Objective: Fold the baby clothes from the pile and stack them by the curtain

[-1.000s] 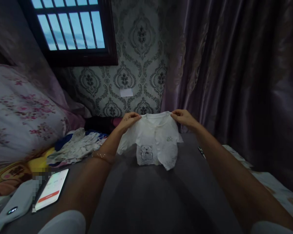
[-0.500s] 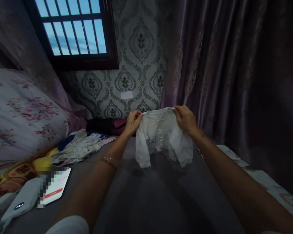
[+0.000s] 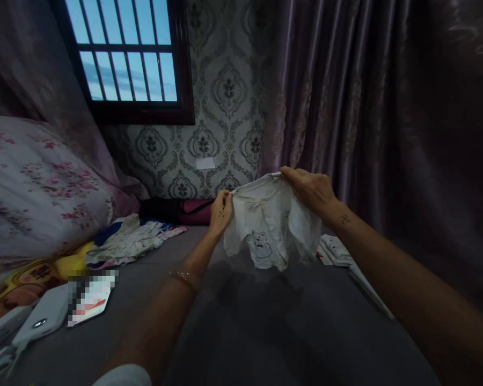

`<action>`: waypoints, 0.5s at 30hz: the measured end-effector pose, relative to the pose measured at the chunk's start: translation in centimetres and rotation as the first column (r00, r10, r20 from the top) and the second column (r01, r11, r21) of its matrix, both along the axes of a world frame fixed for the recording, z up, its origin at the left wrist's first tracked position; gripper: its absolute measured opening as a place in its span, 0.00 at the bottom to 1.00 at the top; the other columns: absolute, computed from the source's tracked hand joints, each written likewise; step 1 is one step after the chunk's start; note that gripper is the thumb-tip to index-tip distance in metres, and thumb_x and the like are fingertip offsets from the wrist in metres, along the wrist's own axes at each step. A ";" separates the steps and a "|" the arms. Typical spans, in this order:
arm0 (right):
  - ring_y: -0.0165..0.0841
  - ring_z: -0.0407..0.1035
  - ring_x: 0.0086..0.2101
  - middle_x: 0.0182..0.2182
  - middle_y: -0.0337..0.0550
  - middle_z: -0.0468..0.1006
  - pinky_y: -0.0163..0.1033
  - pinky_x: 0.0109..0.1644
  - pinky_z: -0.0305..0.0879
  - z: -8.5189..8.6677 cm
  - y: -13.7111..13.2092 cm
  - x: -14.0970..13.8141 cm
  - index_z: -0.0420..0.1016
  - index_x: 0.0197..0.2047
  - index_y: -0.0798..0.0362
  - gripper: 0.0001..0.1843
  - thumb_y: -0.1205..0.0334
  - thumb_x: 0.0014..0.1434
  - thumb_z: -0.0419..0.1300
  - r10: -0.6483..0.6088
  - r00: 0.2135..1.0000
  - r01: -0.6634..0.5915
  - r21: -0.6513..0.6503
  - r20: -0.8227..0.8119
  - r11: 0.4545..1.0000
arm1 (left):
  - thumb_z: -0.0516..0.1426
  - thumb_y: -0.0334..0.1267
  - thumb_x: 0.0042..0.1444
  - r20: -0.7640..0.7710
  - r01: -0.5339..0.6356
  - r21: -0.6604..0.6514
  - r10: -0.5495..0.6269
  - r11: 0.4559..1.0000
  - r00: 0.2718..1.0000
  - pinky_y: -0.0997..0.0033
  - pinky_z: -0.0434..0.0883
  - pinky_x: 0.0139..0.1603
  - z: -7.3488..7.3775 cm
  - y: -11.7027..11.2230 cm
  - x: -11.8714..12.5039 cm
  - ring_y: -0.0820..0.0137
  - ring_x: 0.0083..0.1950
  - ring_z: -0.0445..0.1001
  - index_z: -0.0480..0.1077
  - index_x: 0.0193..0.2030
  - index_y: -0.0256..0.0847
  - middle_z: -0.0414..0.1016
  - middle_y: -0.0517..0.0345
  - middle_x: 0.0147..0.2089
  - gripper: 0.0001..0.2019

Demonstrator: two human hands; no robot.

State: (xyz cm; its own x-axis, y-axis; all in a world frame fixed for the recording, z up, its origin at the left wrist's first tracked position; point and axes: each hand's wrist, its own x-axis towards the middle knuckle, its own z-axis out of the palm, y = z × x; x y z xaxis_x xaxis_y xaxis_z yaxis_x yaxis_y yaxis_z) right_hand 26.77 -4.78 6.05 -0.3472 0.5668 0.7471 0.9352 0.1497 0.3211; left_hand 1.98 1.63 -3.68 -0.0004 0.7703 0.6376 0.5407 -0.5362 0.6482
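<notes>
A small white long-sleeved shirt point(image 3: 261, 230) hangs in the air between my two hands, with a bear drawing on its front. My left hand point(image 3: 221, 212) pinches one shoulder near the collar. At the other shoulder, my right hand point(image 3: 308, 187) grips the cloth and is held a little higher, so the collar slants. The shirt's lower edge hangs just above the grey bed sheet point(image 3: 241, 332). Its sleeves droop at both sides, partly blurred.
A rumpled clothes pile point(image 3: 132, 241) lies on the left, near a floral pillow point(image 3: 60, 182). A lit phone point(image 3: 92, 300) and a white device point(image 3: 44, 316) are at the lower left. Folded clothes point(image 3: 336, 249) lie on the right, below the curtain point(image 3: 317, 96). A dark red roll point(image 3: 195, 212) rests by the wall.
The right hand has risen slightly and the left has dropped a little, tilting the collar. The shirt's front has swung, and the bear drawing now shows clearly. The view has shifted slightly.
</notes>
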 end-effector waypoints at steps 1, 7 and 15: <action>0.35 0.71 0.33 0.39 0.44 0.78 0.37 0.29 0.50 0.2 -0.6 0.2 0.68 0.56 0.44 0.22 0.49 0.70 0.39 -0.004 1.000 0.004 0.000 0.002 1.000 | 0.41 0.46 0.66 0.024 -0.068 0.078 0.066 0.995 0.998 0.70 0.63 0.42 0.1 -0.8 0.3 0.67 0.43 0.67 0.63 0.49 0.41 0.71 0.54 0.43 0.16; 0.37 0.71 0.32 0.38 0.47 0.80 0.37 0.29 0.50 0.2 -4.1 2.0 0.72 0.47 0.50 0.23 0.47 0.69 0.42 -0.010 1.000 0.009 -0.038 -0.017 0.999 | 0.45 0.45 0.66 0.003 -0.183 0.314 0.192 0.932 0.981 0.66 0.62 0.52 1.3 -5.4 -0.7 0.63 0.50 0.68 0.66 0.50 0.39 0.70 0.48 0.50 0.16; 0.41 0.72 0.34 0.36 0.47 0.80 0.42 0.35 0.59 -0.7 -10.0 3.6 0.75 0.46 0.48 0.23 0.45 0.67 0.44 0.278 0.945 -0.298 -0.106 -0.170 0.949 | 0.52 0.48 0.62 -0.266 -0.101 0.475 0.253 0.874 0.930 0.66 0.65 0.44 4.9 -13.5 -5.6 0.62 0.43 0.70 0.73 0.50 0.50 0.74 0.52 0.43 0.15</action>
State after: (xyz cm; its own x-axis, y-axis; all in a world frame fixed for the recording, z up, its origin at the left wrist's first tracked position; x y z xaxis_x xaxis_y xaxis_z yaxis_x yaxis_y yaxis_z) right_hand 30.37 -14.74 5.35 -0.3985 0.5540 0.7310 0.8819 0.4504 0.1394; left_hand -3.58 -11.84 1.21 0.1466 0.4085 0.9009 0.7860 -0.6011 0.1446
